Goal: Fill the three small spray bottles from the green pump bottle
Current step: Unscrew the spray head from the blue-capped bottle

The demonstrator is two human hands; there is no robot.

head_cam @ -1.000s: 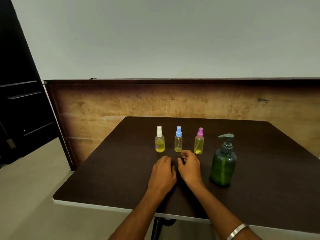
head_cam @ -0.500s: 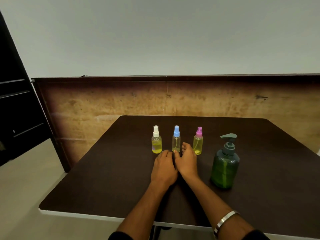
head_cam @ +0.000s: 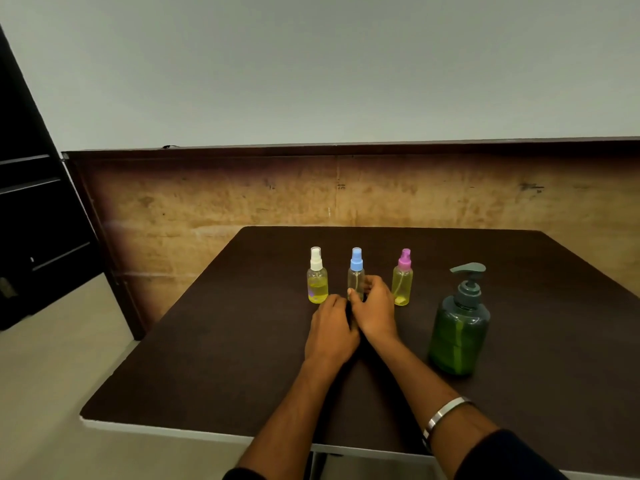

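The right hand [head_cam: 375, 308] has its fingers [head_cam: 372, 282] and thumb curled round the lower body of the blue-capped spray bottle [head_cam: 356, 271], which stands upright on the dark table [head_cam: 214, 341]. The left hand [head_cam: 330, 329] lies just beside it, palm down, fingers loosely bent and holding nothing, knuckles close to the right thumb. Left of the blue-capped bottle stands the white-capped spray bottle [head_cam: 317, 276], right of it the pink-capped spray bottle [head_cam: 402, 278], both apart from the hands. Further right of it and nearer the person sits the green pump bottle [head_cam: 460, 332], untouched. A metal bangle [head_cam: 445, 414] rings the right wrist. Behind the table runs a worn wooden panel [head_cam: 242, 199].
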